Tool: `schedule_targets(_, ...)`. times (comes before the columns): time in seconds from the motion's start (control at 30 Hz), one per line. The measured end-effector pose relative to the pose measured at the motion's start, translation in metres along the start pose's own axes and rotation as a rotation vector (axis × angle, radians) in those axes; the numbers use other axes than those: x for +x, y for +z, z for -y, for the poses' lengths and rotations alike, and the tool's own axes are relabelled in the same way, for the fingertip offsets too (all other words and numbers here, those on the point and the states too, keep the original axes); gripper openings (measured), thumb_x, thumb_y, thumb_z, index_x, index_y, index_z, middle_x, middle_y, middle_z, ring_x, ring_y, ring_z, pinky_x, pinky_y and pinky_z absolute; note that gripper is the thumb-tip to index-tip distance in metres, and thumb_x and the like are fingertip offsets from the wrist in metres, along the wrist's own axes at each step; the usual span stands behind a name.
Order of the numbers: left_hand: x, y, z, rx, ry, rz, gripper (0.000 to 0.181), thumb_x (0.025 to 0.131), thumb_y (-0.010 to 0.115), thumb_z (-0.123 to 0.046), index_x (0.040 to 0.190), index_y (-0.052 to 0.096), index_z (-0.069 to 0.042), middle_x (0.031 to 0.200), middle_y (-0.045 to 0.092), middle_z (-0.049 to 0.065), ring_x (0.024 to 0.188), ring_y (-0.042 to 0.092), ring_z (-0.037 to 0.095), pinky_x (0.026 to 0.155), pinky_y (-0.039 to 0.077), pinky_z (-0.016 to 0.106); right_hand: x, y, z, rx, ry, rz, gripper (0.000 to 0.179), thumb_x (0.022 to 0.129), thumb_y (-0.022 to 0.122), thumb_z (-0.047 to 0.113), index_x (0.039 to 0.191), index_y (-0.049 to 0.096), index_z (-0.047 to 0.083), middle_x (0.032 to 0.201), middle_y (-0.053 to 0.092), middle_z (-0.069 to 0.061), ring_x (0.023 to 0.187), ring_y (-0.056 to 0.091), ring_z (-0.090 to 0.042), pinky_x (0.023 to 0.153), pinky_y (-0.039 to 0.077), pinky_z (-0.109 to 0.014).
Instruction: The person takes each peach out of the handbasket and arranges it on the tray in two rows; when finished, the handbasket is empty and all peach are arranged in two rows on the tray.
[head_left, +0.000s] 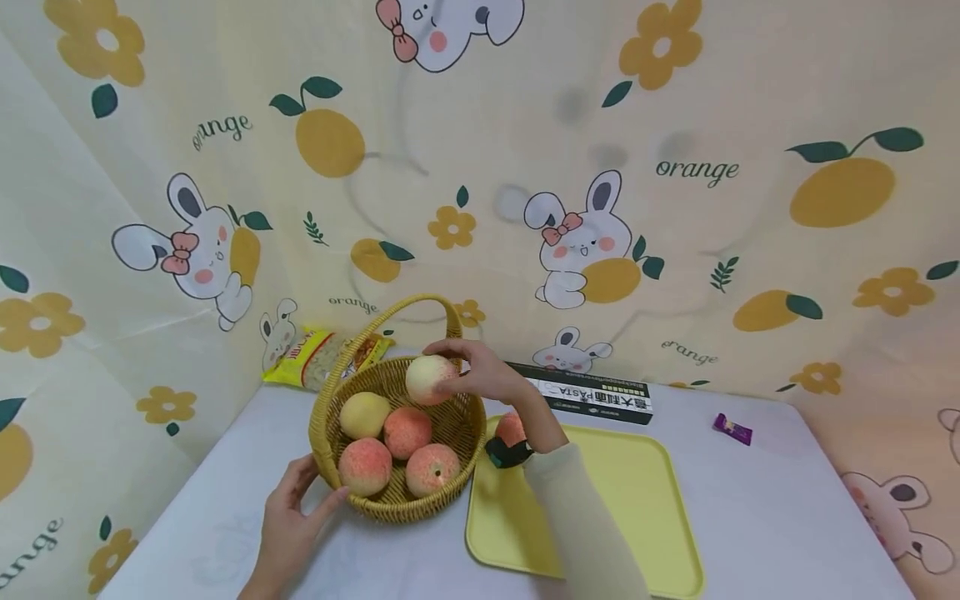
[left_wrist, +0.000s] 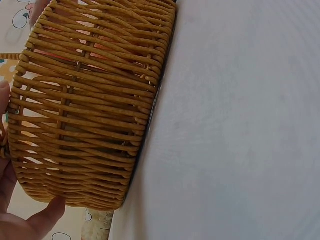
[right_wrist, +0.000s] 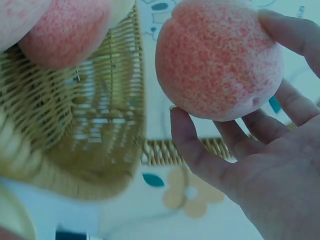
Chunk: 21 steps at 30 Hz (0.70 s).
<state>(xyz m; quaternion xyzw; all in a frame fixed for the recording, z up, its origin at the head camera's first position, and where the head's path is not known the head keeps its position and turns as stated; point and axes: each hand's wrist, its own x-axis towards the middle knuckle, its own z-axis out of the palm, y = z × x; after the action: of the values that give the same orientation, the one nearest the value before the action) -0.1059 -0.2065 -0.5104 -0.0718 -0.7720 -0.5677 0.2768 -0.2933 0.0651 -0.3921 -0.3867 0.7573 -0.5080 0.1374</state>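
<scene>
My right hand pinches a pale pink peach above the back of a wicker basket. In the right wrist view this peach shows a speckled red side, with thumb and fingers spread around it. Several peaches lie inside the basket, among them a yellowish one and a red one. My left hand grips the basket's left side near the handle's foot; the left wrist view shows its thumb against the woven wall. Another peach on the yellow tray is partly hidden by my right wrist.
Behind the basket lies a yellow food packet. A black and white pasta box stands along the back, beyond the tray. Farther right is a small purple wrapped item. Patterned cloth hangs behind the white table.
</scene>
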Motion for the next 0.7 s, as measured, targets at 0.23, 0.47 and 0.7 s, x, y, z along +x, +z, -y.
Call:
schedule_targets(0.23,0.002,0.0,-0.001,0.001,0.018,0.017,0.054,0.076,0.078,0.015,0.125,0.057,0.008,0.121,0.063,0.001,0.114,0.059,0.008,0.104,0.044,0.013,-0.032,-0.023,-0.001,0.078,0.005,-0.053,0.052,0.087,0.075,0.002,0.136,0.057,0.002,0.133,0.058,-0.011,0.116,0.055,-0.026,0.087,0.059,-0.038)
schedule_targets(0.47,0.003,0.0,-0.002,0.018,0.0,0.007,0.056,0.075,0.079,0.015,0.126,0.058,0.005,0.121,0.063,0.011,0.114,0.059,0.008,0.102,0.044,0.011,-0.067,-0.044,-0.003,0.138,-0.015,-0.116,0.049,0.087,0.075,0.003,0.133,0.058,0.003,0.13,0.06,-0.013,0.114,0.057,-0.026,0.091,0.058,-0.036)
schedule_targets(0.7,0.0,0.002,-0.001,0.008,-0.016,-0.014,0.058,0.073,0.079,0.017,0.126,0.058,0.006,0.119,0.063,0.002,0.111,0.059,0.009,0.102,0.045,0.011,-0.103,-0.061,-0.013,0.113,-0.025,-0.188,0.046,0.087,0.073,0.0,0.131,0.058,-0.002,0.128,0.06,-0.018,0.113,0.059,-0.026,0.09,0.056,-0.03)
